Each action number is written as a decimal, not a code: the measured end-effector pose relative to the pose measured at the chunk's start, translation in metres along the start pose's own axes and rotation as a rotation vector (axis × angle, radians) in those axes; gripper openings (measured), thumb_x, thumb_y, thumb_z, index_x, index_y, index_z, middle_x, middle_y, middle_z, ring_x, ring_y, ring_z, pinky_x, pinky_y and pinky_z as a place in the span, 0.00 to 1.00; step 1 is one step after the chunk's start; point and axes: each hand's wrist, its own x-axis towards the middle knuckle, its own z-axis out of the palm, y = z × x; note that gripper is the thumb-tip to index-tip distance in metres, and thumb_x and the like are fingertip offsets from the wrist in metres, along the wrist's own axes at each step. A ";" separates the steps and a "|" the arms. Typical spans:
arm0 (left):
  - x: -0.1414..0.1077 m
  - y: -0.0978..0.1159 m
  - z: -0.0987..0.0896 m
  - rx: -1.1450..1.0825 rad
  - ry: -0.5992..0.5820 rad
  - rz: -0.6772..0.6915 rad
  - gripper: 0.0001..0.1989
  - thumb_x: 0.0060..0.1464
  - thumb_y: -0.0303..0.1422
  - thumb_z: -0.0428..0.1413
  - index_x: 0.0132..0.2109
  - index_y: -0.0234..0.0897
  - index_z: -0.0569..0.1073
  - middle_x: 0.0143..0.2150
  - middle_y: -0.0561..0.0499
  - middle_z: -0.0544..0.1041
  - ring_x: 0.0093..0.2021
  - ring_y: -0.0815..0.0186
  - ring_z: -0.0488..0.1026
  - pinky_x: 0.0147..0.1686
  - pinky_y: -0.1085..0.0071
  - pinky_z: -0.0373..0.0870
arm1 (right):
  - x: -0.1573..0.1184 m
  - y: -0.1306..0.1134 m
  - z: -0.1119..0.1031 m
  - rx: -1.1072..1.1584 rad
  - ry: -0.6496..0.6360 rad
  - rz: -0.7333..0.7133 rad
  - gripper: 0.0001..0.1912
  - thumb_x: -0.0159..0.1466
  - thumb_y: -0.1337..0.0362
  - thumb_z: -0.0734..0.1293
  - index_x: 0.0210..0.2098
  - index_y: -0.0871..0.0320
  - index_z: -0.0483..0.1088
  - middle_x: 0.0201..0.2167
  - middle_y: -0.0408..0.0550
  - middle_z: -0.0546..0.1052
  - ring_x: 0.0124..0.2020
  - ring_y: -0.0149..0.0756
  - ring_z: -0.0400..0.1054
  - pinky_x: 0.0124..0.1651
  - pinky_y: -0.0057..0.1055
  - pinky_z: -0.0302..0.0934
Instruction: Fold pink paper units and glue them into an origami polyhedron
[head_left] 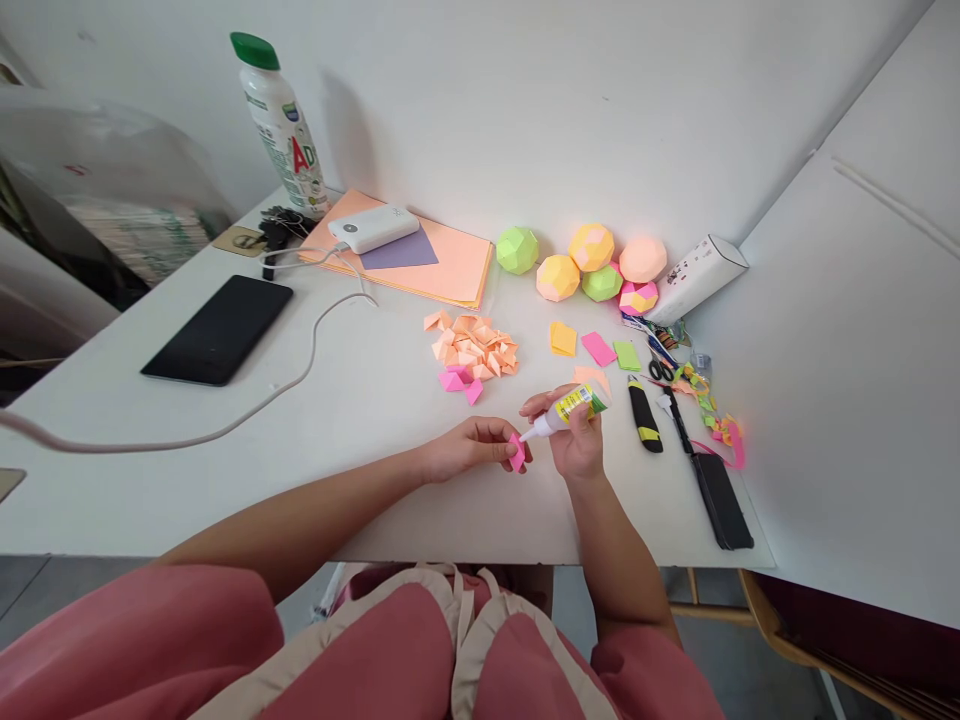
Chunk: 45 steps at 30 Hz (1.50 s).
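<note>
Between the fingers of my left hand (480, 446) is a small folded pink paper piece (517, 453). My right hand (579, 448) grips a glue bottle (564, 408) with a yellow label, tilted so that its white nozzle meets the pink piece or comes very close to it. Just beyond my hands lies a heap of folded peach paper pieces (474, 346), with a few folded pink pieces (459, 380) at its near edge. Small flat stacks of orange paper (562, 338), pink paper (598, 348) and green paper (627, 355) lie beyond the bottle.
Faceted paper balls (592, 246) line the wall. At right lie a utility knife (645, 415), scissors (661, 370), a black case (721, 500) and paper scraps. Leftward are a black tablet (217, 330), a cable (313, 345), a power bank (375, 229) on peach sheets (457, 262), and a tall bottle (281, 130).
</note>
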 end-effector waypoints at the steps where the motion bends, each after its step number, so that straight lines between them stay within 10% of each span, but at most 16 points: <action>1: 0.000 0.001 0.000 0.000 0.001 -0.002 0.09 0.54 0.36 0.57 0.34 0.33 0.74 0.35 0.46 0.77 0.37 0.65 0.73 0.42 0.65 0.68 | 0.000 0.000 0.000 0.000 -0.002 0.000 0.20 0.59 0.43 0.62 0.33 0.54 0.67 0.25 0.48 0.77 0.31 0.41 0.71 0.31 0.37 0.61; 45: -0.002 0.006 0.000 0.003 -0.014 -0.017 0.11 0.54 0.37 0.55 0.32 0.33 0.76 0.33 0.46 0.75 0.36 0.64 0.70 0.43 0.66 0.65 | 0.003 -0.005 -0.002 0.085 -0.040 0.054 0.21 0.58 0.42 0.61 0.34 0.54 0.65 0.27 0.47 0.77 0.31 0.41 0.72 0.31 0.37 0.62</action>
